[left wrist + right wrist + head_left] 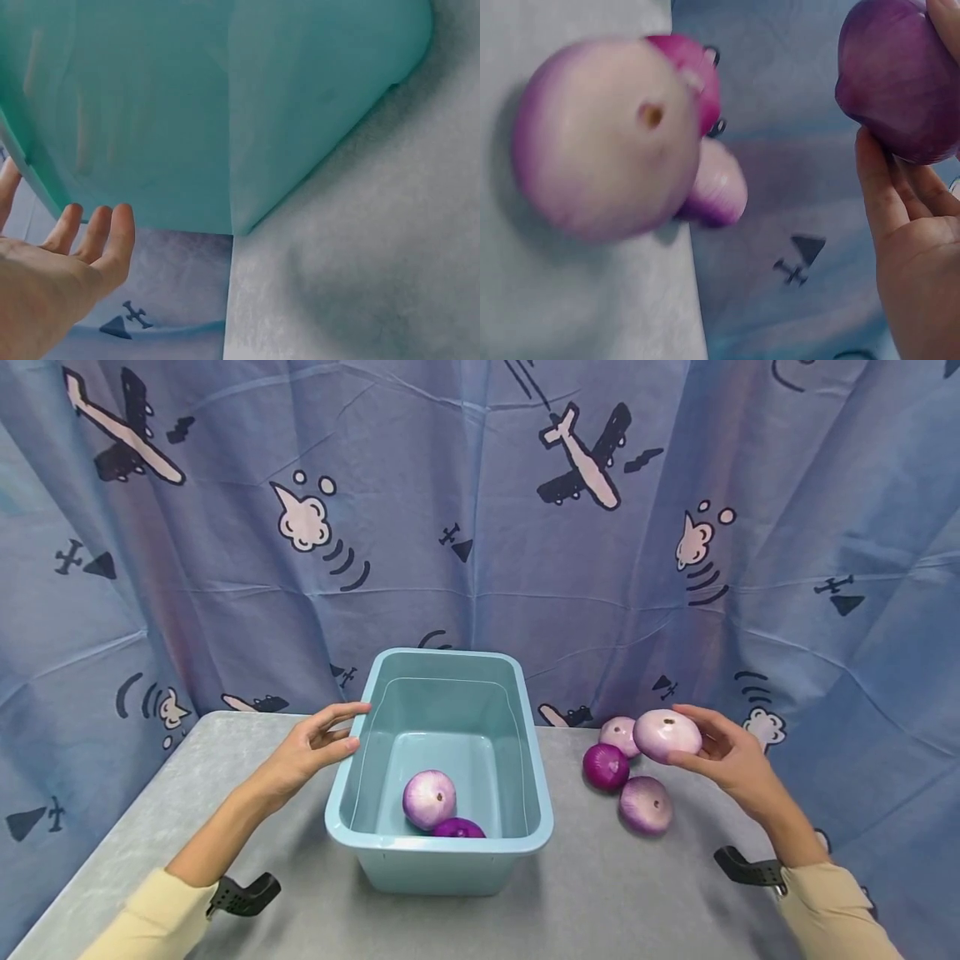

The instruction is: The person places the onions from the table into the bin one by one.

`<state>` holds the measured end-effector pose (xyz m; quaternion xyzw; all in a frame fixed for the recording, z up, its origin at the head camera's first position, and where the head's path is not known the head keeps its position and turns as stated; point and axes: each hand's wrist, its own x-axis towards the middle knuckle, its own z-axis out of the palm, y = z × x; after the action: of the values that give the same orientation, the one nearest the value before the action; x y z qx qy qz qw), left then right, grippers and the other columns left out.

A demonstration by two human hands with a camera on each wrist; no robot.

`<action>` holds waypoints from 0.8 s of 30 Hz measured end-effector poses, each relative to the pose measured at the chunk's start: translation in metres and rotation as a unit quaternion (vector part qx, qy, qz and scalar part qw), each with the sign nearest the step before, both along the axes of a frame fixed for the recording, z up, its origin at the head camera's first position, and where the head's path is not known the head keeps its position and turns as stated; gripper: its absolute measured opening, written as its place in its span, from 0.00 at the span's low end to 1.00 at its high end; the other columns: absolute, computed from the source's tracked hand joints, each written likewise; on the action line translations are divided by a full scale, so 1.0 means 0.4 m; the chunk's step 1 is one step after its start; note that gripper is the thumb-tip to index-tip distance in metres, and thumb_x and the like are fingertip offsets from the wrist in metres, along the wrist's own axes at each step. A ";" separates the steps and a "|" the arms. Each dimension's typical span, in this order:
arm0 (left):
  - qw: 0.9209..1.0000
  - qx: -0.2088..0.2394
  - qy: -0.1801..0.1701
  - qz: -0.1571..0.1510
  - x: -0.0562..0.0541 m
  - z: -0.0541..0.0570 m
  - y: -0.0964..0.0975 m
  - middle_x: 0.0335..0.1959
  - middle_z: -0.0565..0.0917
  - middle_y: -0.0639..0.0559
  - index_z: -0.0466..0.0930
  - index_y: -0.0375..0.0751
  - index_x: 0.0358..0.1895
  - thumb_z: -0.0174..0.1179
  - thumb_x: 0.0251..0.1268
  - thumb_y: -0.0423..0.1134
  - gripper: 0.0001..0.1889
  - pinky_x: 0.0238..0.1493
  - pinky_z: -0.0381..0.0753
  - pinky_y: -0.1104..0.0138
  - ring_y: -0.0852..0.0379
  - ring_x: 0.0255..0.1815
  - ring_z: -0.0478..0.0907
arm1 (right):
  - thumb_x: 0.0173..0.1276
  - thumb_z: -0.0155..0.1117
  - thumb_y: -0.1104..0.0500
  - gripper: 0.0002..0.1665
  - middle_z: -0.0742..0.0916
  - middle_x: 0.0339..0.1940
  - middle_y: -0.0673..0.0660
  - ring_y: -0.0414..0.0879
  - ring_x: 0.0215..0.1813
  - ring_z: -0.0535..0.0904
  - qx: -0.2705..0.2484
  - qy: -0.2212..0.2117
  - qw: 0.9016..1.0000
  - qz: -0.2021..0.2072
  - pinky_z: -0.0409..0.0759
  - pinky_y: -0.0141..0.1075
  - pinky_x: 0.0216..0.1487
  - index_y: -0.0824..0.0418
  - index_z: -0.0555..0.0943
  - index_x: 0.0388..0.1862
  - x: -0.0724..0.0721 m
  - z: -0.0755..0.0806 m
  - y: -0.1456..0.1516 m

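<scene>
My right hand grips a pale purple onion between thumb and fingers, raised above the table. In the right wrist view the held onion shows a darker purple side. Close to it on the table lie a dark purple onion, a whitish-purple onion and a pale onion behind. My left hand is at the left rim of a light blue plastic bin, its fingers loosely bent and fingertips right at the rim. Inside the bin rest a white-and-purple onion and a dark purple one, partly hidden by the front rim.
The bin stands on a grey table, left of the loose onions. A blue curtain printed with planes hangs right behind the table's back edge. Black straps with camera mounts sit on both wrists.
</scene>
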<state>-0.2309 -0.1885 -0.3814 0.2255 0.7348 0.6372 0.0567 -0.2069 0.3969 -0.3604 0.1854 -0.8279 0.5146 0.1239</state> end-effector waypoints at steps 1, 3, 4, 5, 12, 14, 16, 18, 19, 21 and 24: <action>1.000 0.000 0.000 0.003 -0.001 0.000 0.001 0.77 0.61 0.45 0.69 0.42 0.74 0.61 0.74 0.38 0.27 0.69 0.59 0.41 0.38 0.78 0.51 | 0.59 0.71 0.79 0.40 0.81 0.59 0.54 0.42 0.52 0.82 -0.007 0.001 1.000 0.009 0.80 0.29 0.49 0.69 0.71 0.71 -0.003 0.005 -0.009; 1.000 0.001 0.000 0.009 -0.003 -0.001 0.005 0.77 0.61 0.45 0.69 0.42 0.73 0.62 0.74 0.38 0.27 0.69 0.59 0.41 0.38 0.78 0.51 | 0.59 0.70 0.80 0.40 0.81 0.59 0.56 0.43 0.52 0.82 -0.017 0.004 0.999 0.030 0.80 0.30 0.50 0.70 0.71 0.71 -0.007 0.015 -0.025; 1.000 0.001 0.000 0.011 -0.003 -0.001 0.007 0.77 0.61 0.45 0.69 0.42 0.73 0.62 0.74 0.38 0.27 0.69 0.59 0.41 0.38 0.78 0.51 | 0.59 0.70 0.81 0.40 0.81 0.60 0.56 0.43 0.53 0.82 -0.023 0.002 0.999 0.040 0.80 0.30 0.50 0.70 0.70 0.71 -0.010 0.019 -0.034; 1.000 0.002 0.000 0.012 -0.003 -0.001 0.009 0.77 0.61 0.45 0.69 0.42 0.73 0.62 0.74 0.38 0.27 0.68 0.60 0.41 0.38 0.78 0.52 | 0.59 0.70 0.81 0.40 0.81 0.60 0.55 0.44 0.53 0.82 -0.028 0.002 0.998 0.048 0.80 0.31 0.50 0.70 0.70 0.71 -0.012 0.024 -0.043; 1.000 0.002 0.001 0.016 0.000 -0.004 0.014 0.78 0.59 0.41 0.68 0.41 0.74 0.60 0.75 0.39 0.27 0.66 0.62 0.40 0.35 0.76 0.56 | 0.59 0.70 0.80 0.41 0.80 0.62 0.55 0.46 0.53 0.81 -0.033 0.005 0.996 0.080 0.81 0.33 0.49 0.69 0.71 0.72 -0.028 0.041 -0.105; 1.000 0.000 0.001 0.019 0.001 -0.006 0.013 0.78 0.59 0.41 0.69 0.41 0.74 0.60 0.75 0.39 0.27 0.66 0.63 0.40 0.36 0.76 0.57 | 0.60 0.70 0.80 0.41 0.80 0.61 0.56 0.46 0.53 0.81 -0.026 0.006 0.996 0.080 0.82 0.33 0.49 0.67 0.71 0.72 -0.034 0.042 -0.120; 1.000 -0.001 0.000 0.021 0.001 -0.008 0.013 0.78 0.59 0.42 0.69 0.42 0.74 0.60 0.75 0.39 0.27 0.65 0.64 0.41 0.36 0.75 0.58 | 0.60 0.71 0.79 0.41 0.80 0.61 0.56 0.47 0.53 0.81 -0.020 0.005 0.996 0.082 0.82 0.34 0.49 0.66 0.72 0.72 -0.039 0.043 -0.137; 1.000 -0.003 0.002 0.022 0.002 -0.007 0.013 0.78 0.60 0.42 0.69 0.42 0.74 0.60 0.75 0.39 0.27 0.65 0.65 0.41 0.36 0.74 0.60 | 0.60 0.71 0.78 0.40 0.80 0.62 0.56 0.48 0.53 0.81 -0.016 0.004 0.996 0.085 0.81 0.34 0.50 0.65 0.72 0.72 -0.042 0.046 -0.154; 1.000 -0.003 0.004 0.022 0.003 -0.007 0.012 0.78 0.60 0.42 0.69 0.42 0.74 0.60 0.75 0.39 0.27 0.65 0.65 0.41 0.36 0.74 0.60 | 0.61 0.71 0.77 0.40 0.80 0.62 0.56 0.48 0.54 0.81 -0.013 0.004 0.996 0.085 0.81 0.35 0.50 0.64 0.72 0.72 -0.043 0.048 -0.163; 1.000 -0.004 0.007 0.023 0.003 -0.006 0.012 0.78 0.60 0.41 0.69 0.41 0.74 0.60 0.75 0.39 0.27 0.65 0.64 0.41 0.36 0.75 0.59 | 0.61 0.72 0.76 0.40 0.80 0.63 0.57 0.49 0.54 0.81 -0.010 0.005 0.996 0.088 0.81 0.35 0.51 0.64 0.72 0.72 -0.045 0.052 -0.181; 1.000 -0.008 0.011 0.025 0.002 -0.003 0.012 0.78 0.60 0.41 0.69 0.40 0.74 0.60 0.75 0.39 0.27 0.66 0.63 0.41 0.36 0.76 0.57 | 0.61 0.72 0.75 0.40 0.79 0.63 0.57 0.50 0.55 0.81 -0.014 0.005 0.995 0.095 0.81 0.36 0.51 0.64 0.72 0.72 -0.046 0.060 -0.203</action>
<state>-0.2302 -0.1838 -0.3824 0.2132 0.7460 0.6299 0.0343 -0.2255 0.3156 -0.3366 0.2640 -0.7987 0.5345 0.0817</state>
